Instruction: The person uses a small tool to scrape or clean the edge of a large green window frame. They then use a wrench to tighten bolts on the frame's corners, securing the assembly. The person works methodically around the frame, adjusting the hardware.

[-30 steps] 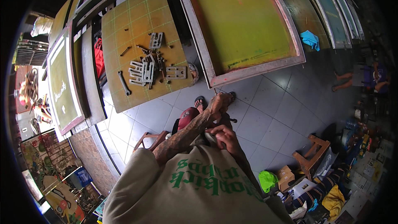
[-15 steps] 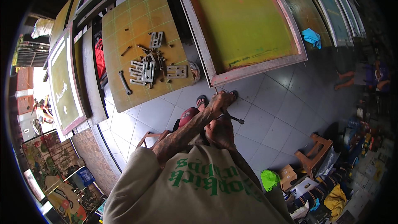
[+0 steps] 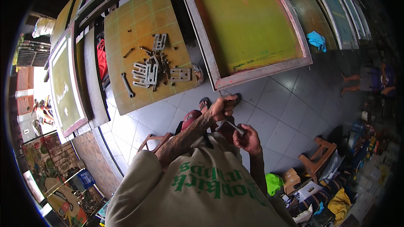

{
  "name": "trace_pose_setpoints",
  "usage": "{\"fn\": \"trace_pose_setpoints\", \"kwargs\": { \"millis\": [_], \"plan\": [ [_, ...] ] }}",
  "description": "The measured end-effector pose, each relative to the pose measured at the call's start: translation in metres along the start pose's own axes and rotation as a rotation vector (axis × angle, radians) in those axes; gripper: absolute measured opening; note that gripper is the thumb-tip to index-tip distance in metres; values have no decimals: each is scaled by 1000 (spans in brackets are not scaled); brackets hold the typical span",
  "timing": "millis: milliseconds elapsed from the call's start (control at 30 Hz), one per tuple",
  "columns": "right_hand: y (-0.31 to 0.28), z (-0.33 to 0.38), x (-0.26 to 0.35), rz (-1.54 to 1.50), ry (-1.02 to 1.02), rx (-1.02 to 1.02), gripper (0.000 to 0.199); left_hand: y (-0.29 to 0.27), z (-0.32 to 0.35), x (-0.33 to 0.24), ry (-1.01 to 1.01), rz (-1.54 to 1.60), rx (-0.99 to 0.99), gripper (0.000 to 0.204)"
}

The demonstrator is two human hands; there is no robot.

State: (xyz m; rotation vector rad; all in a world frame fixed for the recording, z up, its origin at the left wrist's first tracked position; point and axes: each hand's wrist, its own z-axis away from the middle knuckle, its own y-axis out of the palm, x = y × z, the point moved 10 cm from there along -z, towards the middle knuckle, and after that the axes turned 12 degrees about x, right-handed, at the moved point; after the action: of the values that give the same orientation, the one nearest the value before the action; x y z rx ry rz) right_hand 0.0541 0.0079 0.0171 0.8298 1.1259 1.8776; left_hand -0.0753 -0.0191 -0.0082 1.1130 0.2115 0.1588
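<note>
A slim metal tool (image 3: 232, 127) is lying between both hands, over the grey tiled floor (image 3: 273, 113). The right hand (image 3: 248, 139) is closing its grip on the tool's near end; the left hand (image 3: 222, 107), just above, is pinching its far end. Metal brackets (image 3: 148, 74) are sitting on a yellow board (image 3: 126, 25) well beyond the left grip.

Yellow-green cutting mat (image 3: 143, 29) at 11 o'clock, carrying grey metal brackets (image 3: 147, 73), a wrench (image 3: 126, 85), loose bolts. Large framed screen with green mesh (image 3: 248, 25) at 12, more frames stacked toward 1. Blue cloth (image 3: 316, 40) at 2. Wooden stool (image 3: 316, 159) at 4. Grey tiled floor (image 3: 286, 109) mid-frame. Another person's legs (image 3: 357, 83) at 3.
</note>
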Motion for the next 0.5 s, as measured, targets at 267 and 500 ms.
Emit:
{"fn": "trace_pose_setpoints", "kwargs": {
  "millis": [267, 500],
  "plan": [
    [42, -17, -24, 308, 32, -118, 17, -4, 1, -6, 70, -105, -17, 22],
    [-20, -38, -33, 675, -392, -253, 59, -23, 9, -19, 121, -383, -354, 17]
  ]
}}
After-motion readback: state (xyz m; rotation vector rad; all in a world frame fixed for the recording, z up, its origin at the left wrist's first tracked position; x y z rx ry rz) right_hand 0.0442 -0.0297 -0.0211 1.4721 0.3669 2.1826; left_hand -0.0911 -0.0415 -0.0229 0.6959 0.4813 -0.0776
